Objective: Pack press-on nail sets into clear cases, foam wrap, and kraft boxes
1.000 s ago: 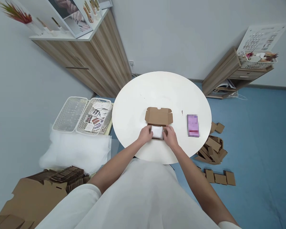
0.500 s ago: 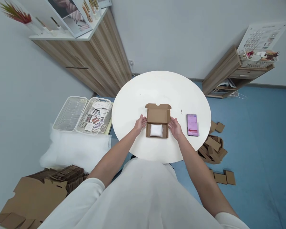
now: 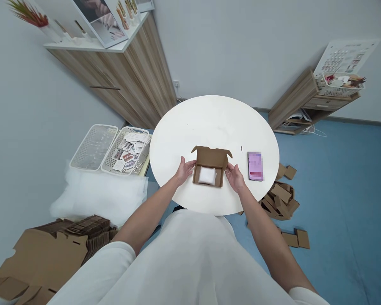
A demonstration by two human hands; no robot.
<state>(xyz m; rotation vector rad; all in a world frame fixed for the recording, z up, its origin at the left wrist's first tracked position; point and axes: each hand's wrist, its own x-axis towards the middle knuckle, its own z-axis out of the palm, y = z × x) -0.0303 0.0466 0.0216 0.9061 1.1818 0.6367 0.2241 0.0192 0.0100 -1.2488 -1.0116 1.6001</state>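
Note:
A small brown cardboard mailer box sits on the round white table, its lid raised and the side flaps of the lid bent outward. Inside lies a white wrapped packet. My left hand is at the box's left side, fingers stretched toward the hinge corner, thumb pointing up. On the other side, my right hand has its fingertips by the right hinge corner, its fingers extended too. Whether the fingertips press on the cardboard I cannot tell.
A phone lies on the table's right. Left of the table are white baskets, one with printed cards, white foam sheets and flattened cardboard. Small boxes lie on the floor at right. Wooden cabinets stand behind.
The lid has tipped up and forward from lying further back, and its flaps now stick out. Both hands have stayed by the box's sides, moving slightly down.

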